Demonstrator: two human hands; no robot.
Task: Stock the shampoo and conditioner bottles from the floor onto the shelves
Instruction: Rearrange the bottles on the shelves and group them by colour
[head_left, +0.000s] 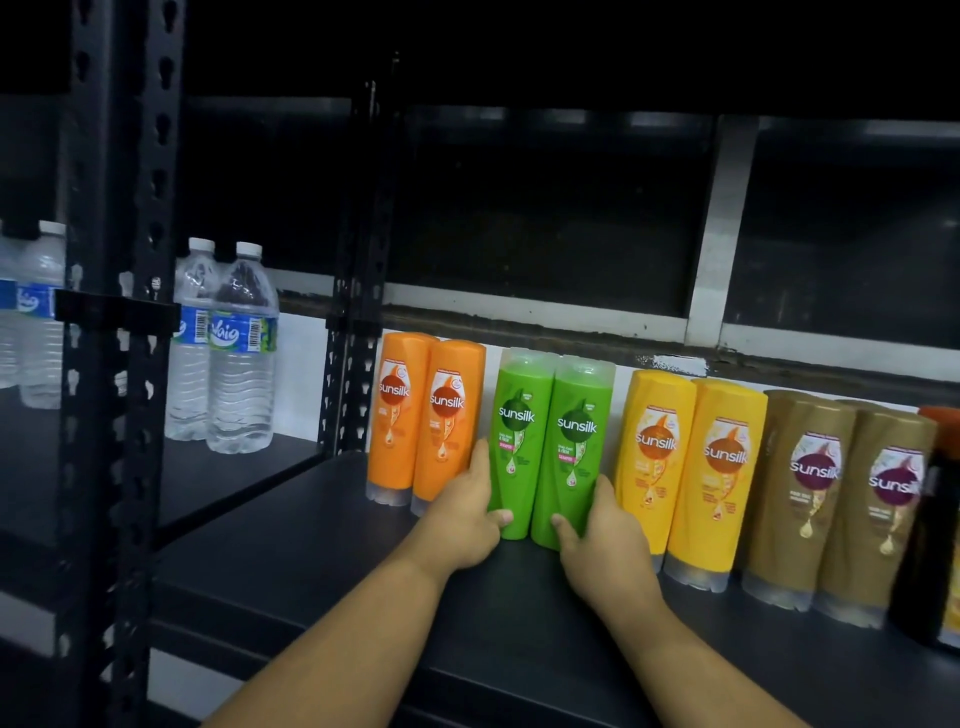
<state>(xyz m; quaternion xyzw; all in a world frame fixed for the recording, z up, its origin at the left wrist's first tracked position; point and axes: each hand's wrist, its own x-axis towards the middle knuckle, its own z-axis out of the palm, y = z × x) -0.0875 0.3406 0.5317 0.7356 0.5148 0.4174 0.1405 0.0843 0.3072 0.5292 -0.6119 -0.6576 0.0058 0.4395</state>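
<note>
Two green Sunsilk bottles stand side by side on the black shelf. My left hand grips the left green bottle at its lower left side, thumb across the front. My right hand grips the right green bottle at its lower right side. Left of them stand two orange Sunsilk bottles. To the right stand two yellow bottles, then two gold-brown bottles.
A dark bottle with an orange cap sits at the right edge. Water bottles stand on the neighbouring shelf to the left, behind a black slotted upright. A second upright stands beside the orange bottles.
</note>
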